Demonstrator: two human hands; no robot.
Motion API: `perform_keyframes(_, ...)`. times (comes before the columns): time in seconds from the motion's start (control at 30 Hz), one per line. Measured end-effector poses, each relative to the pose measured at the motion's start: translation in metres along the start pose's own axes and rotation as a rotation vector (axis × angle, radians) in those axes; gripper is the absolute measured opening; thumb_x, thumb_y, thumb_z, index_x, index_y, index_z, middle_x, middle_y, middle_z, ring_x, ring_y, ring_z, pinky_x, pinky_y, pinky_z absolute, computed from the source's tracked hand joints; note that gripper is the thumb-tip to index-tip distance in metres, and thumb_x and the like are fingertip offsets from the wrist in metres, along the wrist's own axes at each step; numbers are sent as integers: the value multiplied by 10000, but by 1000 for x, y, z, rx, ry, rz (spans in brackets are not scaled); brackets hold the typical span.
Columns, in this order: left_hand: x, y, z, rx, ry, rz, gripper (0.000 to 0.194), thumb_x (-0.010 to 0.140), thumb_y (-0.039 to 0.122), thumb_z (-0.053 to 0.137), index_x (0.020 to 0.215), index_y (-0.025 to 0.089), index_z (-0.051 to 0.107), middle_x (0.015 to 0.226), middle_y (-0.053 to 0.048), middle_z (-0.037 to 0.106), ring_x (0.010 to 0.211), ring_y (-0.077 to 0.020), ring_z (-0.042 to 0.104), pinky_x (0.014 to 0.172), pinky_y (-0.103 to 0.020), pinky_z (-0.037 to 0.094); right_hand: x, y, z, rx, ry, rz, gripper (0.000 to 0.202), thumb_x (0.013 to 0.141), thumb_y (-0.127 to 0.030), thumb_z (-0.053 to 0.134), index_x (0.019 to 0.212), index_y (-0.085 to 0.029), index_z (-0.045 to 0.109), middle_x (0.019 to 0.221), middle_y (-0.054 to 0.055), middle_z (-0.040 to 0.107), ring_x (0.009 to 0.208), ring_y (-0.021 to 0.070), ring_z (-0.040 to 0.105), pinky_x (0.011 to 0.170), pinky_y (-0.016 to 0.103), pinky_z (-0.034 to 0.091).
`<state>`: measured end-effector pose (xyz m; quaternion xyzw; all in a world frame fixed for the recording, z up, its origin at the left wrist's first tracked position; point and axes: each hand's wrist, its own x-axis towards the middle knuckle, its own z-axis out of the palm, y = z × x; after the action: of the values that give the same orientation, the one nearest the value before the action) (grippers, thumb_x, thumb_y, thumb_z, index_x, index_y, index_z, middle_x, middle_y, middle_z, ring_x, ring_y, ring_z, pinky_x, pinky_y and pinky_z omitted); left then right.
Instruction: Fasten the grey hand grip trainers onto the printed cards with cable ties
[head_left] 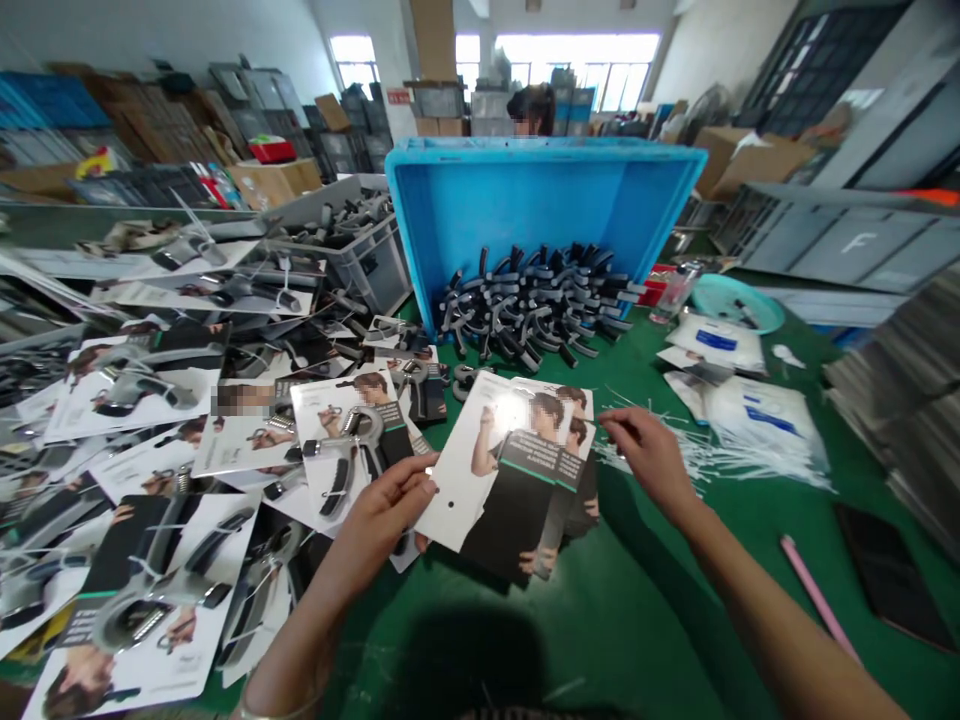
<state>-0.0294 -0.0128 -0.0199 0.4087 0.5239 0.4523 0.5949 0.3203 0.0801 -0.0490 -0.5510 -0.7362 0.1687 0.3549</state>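
My left hand (394, 505) pinches the left edge of a printed backing card (469, 475), white and black with small punched holes. This card is tilted over several similar cards (581, 500) at the middle of the table. Just right of those cards is my right hand (651, 455), its thumb and fingertips drawn together beside loose white zip ties (694, 450). Whether anything thin is between those fingertips I cannot make out. Left of my left hand, a hand grip strengthener (349, 450) is fastened on its card, among many more carded grips (161, 590) in a heap.
A blue crate (540, 190) lies on its side, spilling loose grey-and-black hand grips (532, 310). Zip tie bags (765, 410), a turquoise dish (739, 303), a pink pen (817, 595) and a dark phone (892, 575) are at right. A person (532, 110) is behind the crate.
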Motion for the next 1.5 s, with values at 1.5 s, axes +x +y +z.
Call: perform_keyframes(1.5, 26, -39, 13, -433, 197, 117, 372, 848, 338, 690, 1184, 180, 672, 1184, -91, 723, 1097, -255, 662, 937, -344, 495, 46, -122, 95, 175, -236, -452, 196, 1020, -295, 417, 1131, -230, 565, 994, 81, 755, 866, 228, 743, 753, 362, 576)
